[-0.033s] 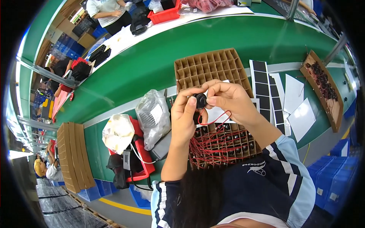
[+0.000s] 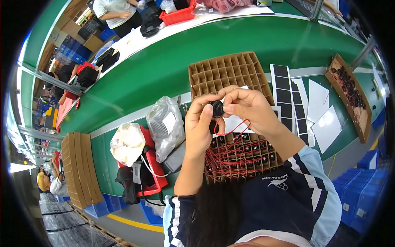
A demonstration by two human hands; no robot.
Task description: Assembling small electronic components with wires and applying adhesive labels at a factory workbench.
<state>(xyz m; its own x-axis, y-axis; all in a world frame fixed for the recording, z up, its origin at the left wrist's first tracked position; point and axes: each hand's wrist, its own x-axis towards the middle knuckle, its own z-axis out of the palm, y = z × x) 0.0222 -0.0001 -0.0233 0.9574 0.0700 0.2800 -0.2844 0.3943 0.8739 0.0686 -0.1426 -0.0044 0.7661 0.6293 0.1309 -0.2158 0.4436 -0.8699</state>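
Note:
My left hand [image 2: 199,125] and my right hand [image 2: 249,108] are raised together over the bench, pinching a small black round part with red wires [image 2: 217,108] between thumbs and fingertips. Its red wire loops down below my right fingers. A second dark piece shows partly under my left fingers; I cannot make out what it is. Beneath my hands lies a divided cardboard tray [image 2: 242,168] holding several similar black parts, with a tangle of red wires [image 2: 222,160] over its left half. Behind my hands lies another cardboard divider grid [image 2: 228,72], its visible cells bare.
To the left are a red holder [image 2: 154,187], a clear plastic bag [image 2: 164,123] and stacked cardboard [image 2: 80,171]. Sheets of black labels [image 2: 283,88], white paper [image 2: 327,129] and a cardboard box of wired parts [image 2: 349,99] lie right. A person [image 2: 119,16] stands across the green conveyor [image 2: 152,70].
My hands and the black part stay in nearly the same place. The person across the conveyor has shifted a hand slightly.

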